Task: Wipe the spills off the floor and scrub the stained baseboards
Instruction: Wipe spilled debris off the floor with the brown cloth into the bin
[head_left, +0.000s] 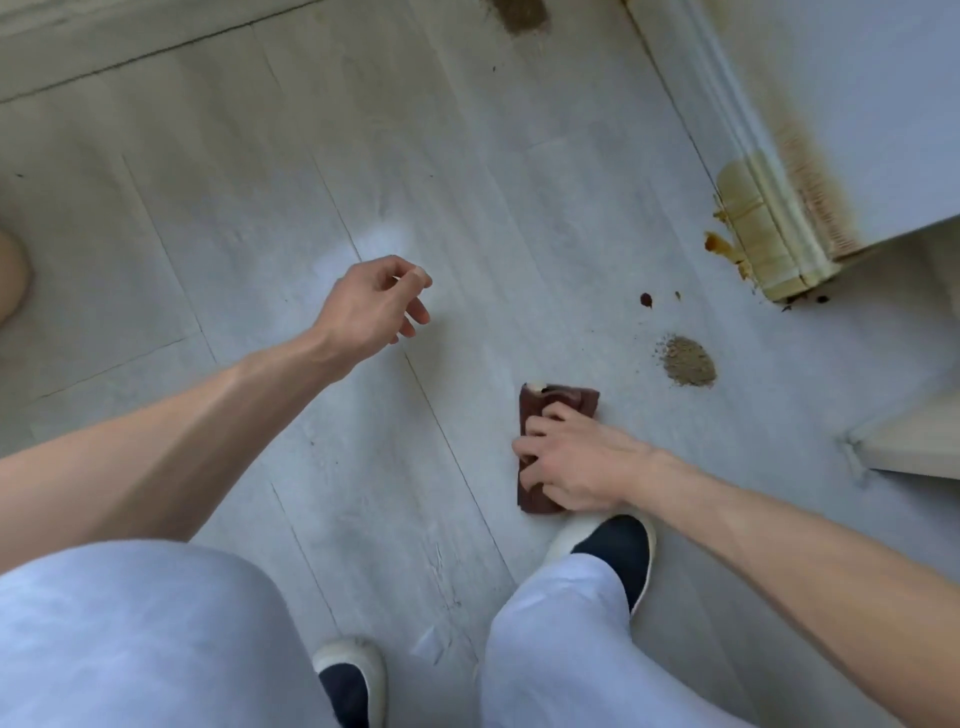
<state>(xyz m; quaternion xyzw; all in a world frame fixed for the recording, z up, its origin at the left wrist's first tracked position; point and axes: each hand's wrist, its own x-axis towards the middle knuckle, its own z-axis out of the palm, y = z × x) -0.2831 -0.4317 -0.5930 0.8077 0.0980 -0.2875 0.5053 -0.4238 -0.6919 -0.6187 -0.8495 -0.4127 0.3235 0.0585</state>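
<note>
**Right hand on the cloth, left hand idle above the floor**

Nearest to me I see both knees in pale trousers (130, 634) and two light slippers (613, 545) over dark socks; the left slipper is cut off by the bottom edge.

My right hand (571, 467) comes in from the lower right, forearm stretched low, palm down on a folded brown cloth (550, 410). The fingers are spread and bent over it, pressing it onto the grey plank floor (234, 218) just ahead of the right slipper. The hand covers the middle of the cloth, so I cannot tell whether the thumb tucks under it. A small pale patch shows at the cloth's far corner; what it is I cannot make out.

My left hand (371, 306) reaches forward from the lower left, off the floor, with fingers loosely curled and nothing in it.

Beyond the cloth, to the right, lies a small heap of grey-brown powder (688, 361), then a dark drop (645, 300). Further on, the white baseboard (763, 244) at the wall's corner is stained yellow-brown, with an amber blob (719, 244) at its foot. A brown smear (519, 15) sits at the top edge, partly cut off. Something skin-coloured at the left edge (10, 280) is too cropped to identify. I can read no writing anywhere.
</note>
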